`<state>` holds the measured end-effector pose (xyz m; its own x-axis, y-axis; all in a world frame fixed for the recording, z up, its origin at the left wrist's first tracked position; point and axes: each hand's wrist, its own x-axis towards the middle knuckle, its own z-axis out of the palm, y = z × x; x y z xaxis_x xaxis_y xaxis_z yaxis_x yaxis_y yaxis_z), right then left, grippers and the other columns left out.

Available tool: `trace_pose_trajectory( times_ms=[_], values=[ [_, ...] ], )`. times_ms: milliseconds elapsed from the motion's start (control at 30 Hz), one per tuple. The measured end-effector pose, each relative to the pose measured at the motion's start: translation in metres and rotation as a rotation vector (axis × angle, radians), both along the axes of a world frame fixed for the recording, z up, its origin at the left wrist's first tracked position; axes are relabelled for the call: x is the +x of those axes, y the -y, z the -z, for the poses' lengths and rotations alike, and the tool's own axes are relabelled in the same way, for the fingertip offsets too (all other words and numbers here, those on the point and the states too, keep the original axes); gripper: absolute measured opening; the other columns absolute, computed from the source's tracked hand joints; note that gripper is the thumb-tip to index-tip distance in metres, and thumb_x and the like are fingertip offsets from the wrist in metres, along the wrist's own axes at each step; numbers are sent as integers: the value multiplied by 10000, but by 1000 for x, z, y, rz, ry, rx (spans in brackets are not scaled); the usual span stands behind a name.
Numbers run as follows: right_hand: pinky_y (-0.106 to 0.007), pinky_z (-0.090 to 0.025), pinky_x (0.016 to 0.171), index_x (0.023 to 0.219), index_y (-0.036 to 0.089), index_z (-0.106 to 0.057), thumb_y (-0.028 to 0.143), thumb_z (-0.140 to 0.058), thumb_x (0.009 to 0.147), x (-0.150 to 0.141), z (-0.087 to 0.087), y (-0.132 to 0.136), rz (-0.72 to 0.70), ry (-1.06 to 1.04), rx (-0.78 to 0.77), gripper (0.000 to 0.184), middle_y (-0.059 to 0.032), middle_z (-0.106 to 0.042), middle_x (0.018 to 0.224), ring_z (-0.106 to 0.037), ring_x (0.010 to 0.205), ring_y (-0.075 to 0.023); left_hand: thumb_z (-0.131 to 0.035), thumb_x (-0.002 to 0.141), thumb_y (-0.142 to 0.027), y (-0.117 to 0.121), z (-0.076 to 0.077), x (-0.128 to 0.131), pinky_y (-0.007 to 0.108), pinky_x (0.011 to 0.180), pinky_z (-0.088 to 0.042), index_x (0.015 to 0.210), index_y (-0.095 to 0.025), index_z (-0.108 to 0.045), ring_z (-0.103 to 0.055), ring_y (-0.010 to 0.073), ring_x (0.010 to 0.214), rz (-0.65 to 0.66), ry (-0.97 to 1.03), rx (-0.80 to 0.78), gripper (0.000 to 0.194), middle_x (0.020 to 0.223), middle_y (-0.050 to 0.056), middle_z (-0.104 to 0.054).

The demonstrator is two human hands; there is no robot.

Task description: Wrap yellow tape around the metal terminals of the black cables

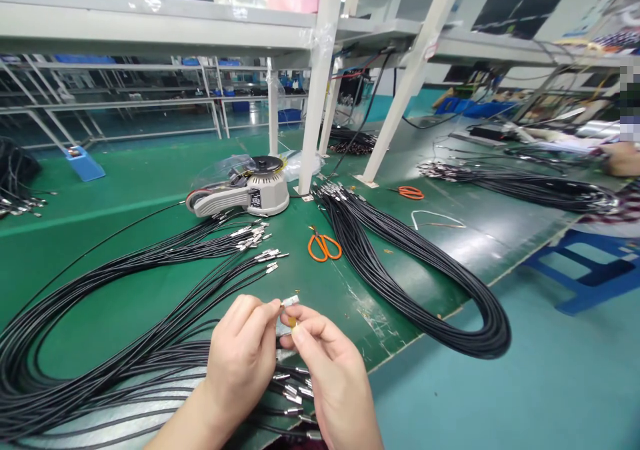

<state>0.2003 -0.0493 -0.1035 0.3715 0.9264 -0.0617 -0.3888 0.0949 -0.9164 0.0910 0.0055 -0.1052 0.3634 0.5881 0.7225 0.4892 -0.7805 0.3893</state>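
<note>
My left hand (243,350) is closed in a pinch on a cable end, whose pale connector (291,301) pokes out past the fingertips. Close beside it, my right hand (336,370) pinches a small piece of amber tape (293,321) between thumb and forefinger. Whether the tape touches the connector I cannot tell. Under and left of my hands lie black cables (165,360) with metal ends. Another looped bunch (95,270) has its connectors (255,237) fanned out beyond my hands.
A round tape dispenser (267,193) stands behind the cables. Orange-handled scissors (325,247) lie nearby, with a second orange-handled pair (410,193) farther right. A thick cable bundle (480,323) overhangs the table edge. White posts (320,83) rise ahead. A person's hand (623,159) and a blue stool (585,270) are at right.
</note>
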Motion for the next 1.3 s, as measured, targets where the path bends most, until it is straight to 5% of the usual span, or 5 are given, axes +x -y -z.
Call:
trace_pose_trajectory(
  times_ms=[800, 1300],
  values=[
    [-250, -515, 741, 673, 173, -661, 243, -673, 746, 0, -4, -5, 73, 127, -16, 101, -40, -683, 842, -634, 814, -179, -472, 809, 49, 2, -7, -2, 239, 556, -444, 1045, -146, -548, -475, 136, 622, 110, 1, 160, 316, 692, 35, -541],
    [-281, -508, 713, 707, 170, -669, 280, -669, 756, 0, -1, -5, 76, 142, -39, 120, -34, -684, 779, -626, 759, -190, -458, 849, -20, 3, 0, 0, 240, 569, -456, 1172, -220, -576, -503, 133, 626, 99, 40, 48, 399, 705, 16, -549]
  ],
)
